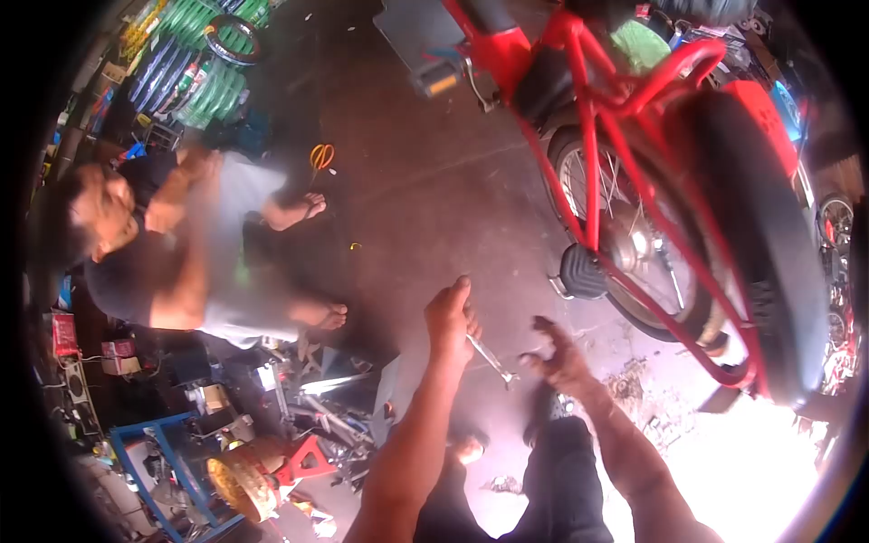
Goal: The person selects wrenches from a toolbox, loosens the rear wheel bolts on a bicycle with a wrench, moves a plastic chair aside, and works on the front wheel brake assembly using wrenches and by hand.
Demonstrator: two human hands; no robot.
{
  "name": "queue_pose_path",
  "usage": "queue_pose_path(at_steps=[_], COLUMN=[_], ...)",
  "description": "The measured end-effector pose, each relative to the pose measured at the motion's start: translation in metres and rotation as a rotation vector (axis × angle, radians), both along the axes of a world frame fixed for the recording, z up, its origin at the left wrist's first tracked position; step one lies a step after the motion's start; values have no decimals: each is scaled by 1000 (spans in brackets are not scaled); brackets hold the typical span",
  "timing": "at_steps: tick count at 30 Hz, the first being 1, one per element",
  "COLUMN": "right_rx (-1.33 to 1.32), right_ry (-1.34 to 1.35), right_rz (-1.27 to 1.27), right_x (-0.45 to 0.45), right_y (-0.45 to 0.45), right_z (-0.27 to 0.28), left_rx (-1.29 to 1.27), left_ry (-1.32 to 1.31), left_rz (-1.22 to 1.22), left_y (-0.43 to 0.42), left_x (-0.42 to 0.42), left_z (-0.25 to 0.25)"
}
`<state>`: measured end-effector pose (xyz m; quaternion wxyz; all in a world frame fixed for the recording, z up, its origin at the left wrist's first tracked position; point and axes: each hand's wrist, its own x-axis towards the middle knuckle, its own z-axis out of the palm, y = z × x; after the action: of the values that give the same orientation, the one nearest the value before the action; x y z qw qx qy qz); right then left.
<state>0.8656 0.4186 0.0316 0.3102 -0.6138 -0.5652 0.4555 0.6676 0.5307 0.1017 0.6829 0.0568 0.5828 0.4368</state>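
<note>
My left hand (450,317) is closed around a silver wrench (490,357), whose free end points down and to the right. Off to the right, my right hand (556,355) has its fingers spread and holds nothing; it is apart from the wrench. Beyond it stands a red motorcycle frame (588,145) with a spoked wheel (625,235), a black seat (742,208) and a black footrest pad (582,271). That pad is the part of the bike nearest my right hand, without contact.
Another person (195,244) sits on the left, legs toward the middle. Orange-handled scissors (321,157) lie on the floor (416,208). Wrapped tyres (195,68) are stacked at upper left. Metal parts, a blue frame (163,480) and a yellowish wheel hub (243,481) crowd the lower left.
</note>
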Motion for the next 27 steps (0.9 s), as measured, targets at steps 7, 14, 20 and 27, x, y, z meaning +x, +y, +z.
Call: queue_pose_path(at_steps=[7, 14, 20, 27], right_rx=[-240, 193, 456, 182], right_ry=[-29, 4, -610, -1068], right_rz=[-71, -670, -792, -705], right_x=[-66, 29, 84, 48], right_y=[7, 92, 273, 419], right_z=[312, 477, 487, 461], left_rx=[292, 665, 857, 1188], left_ry=[212, 1062, 1659, 1972], left_rz=[-309, -536, -595, -878], left_y=[2, 138, 363, 713], left_x=[15, -101, -172, -246], left_z=[283, 473, 601, 609])
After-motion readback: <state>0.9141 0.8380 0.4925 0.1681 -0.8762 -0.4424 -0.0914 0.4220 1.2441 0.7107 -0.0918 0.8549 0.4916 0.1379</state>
